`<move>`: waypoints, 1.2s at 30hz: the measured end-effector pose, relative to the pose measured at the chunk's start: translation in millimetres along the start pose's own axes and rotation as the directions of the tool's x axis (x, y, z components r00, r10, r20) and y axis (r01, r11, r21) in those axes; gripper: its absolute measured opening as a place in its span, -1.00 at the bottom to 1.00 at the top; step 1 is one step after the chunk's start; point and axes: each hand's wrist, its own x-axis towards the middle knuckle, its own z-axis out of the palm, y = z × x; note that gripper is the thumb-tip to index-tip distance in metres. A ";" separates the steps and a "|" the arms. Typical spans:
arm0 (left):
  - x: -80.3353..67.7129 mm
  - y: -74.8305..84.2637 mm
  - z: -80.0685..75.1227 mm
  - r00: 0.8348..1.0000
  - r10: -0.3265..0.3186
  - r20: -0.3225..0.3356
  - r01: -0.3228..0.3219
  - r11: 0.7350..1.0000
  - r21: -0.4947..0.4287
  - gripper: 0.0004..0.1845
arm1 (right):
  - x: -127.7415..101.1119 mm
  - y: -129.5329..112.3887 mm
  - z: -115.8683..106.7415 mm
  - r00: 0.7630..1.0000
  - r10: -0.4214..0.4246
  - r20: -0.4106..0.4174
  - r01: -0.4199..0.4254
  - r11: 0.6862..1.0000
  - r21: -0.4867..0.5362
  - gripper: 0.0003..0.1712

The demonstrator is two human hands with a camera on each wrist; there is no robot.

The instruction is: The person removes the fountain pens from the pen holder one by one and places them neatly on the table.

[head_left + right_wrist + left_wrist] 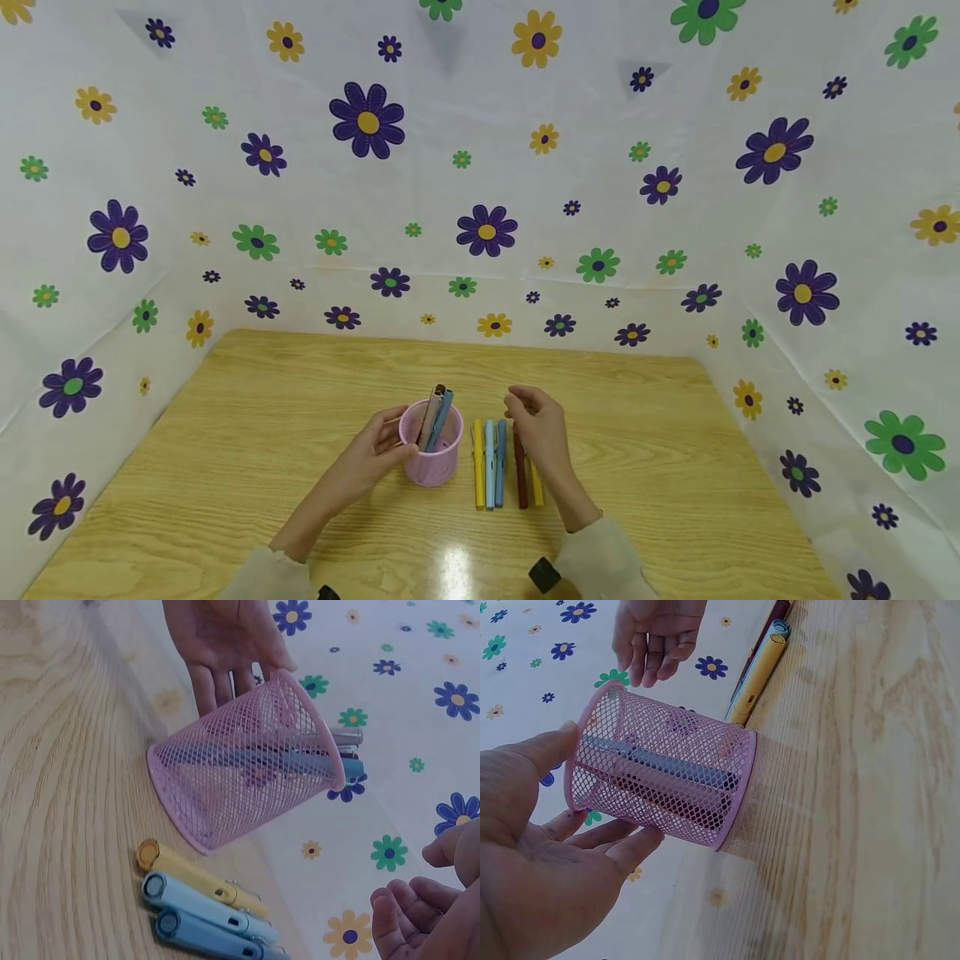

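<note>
A pink mesh cup point(431, 457) stands on the wooden table point(247, 417) with a grey-brown pen and a blue pen point(436, 414) upright inside it. My left hand point(392, 440) holds the cup, thumb at its rim and fingers along its side point(630, 841). Just right of the cup lies a row of pens: a yellow pen point(478, 467), a light blue pen point(489, 463), a blue pen point(500, 457), a dark red pen point(520, 479) and another yellow pen point(536, 490). My right hand point(519, 408) hovers over the row, its fingers point(405, 919) loosely curled and holding nothing.
White cloth printed with purple, green and yellow flowers point(487, 229) walls in the table at the back and on both sides. Bare wood spreads to the left of the cup and to the right of the pens.
</note>
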 end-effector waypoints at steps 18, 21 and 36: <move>-0.2 -1.2 0.1 1.000 0.027 0.009 -0.027 1.000 0.005 -0.25 | 1.7 -13.3 35.4 0.990 -0.024 0.142 0.022 1.000 0.018 -0.68; -0.2 -1.6 -0.2 1.000 0.029 0.010 -0.029 1.000 0.000 -0.25 | 3.1 -11.8 40.7 0.987 -0.030 0.160 0.029 1.000 0.009 -0.70; 0.2 -1.3 0.0 1.000 0.006 -0.001 -0.006 1.000 -0.001 -0.24 | -2.5 -16.2 55.9 0.972 -0.067 0.225 0.072 0.997 -0.011 -0.66</move>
